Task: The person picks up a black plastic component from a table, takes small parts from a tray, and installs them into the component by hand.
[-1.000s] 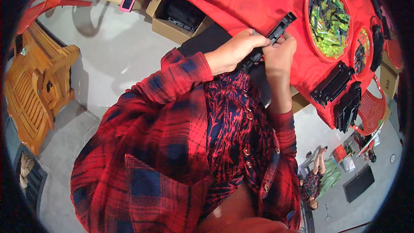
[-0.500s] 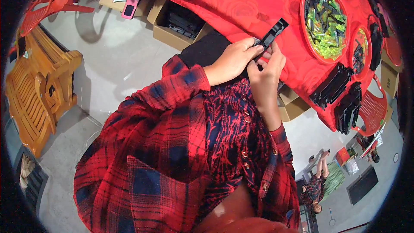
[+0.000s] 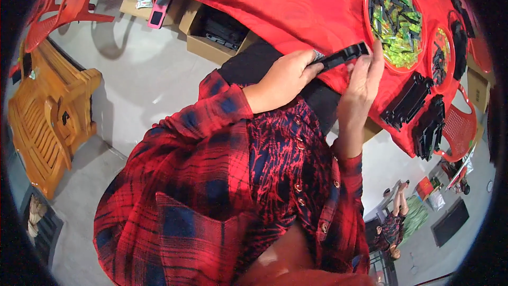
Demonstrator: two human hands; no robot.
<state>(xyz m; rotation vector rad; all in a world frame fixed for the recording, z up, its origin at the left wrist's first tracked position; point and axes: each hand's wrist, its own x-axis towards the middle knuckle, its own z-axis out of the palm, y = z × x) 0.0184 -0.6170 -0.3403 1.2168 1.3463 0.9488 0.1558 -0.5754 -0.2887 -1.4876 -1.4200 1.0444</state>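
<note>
My left hand grips one end of a long, narrow black plastic part above the edge of the red tablecloth. A little to the right, my right hand has its fingers stretched out beside the part's far end, pointing toward a round red basket. Nothing shows in those fingers, though the thumb side is partly hidden. Small black pieces and shiny yellow-green pieces fill the basket.
A smaller red basket and stacked black parts sit at the table's right. Below the table edge is a cardboard box of black parts. A wooden chair stands left. Another person is at lower right.
My right hand has come off the black part and moved right, its fingers straightening toward the basket. In my left hand the part has tilted lower, more level.
</note>
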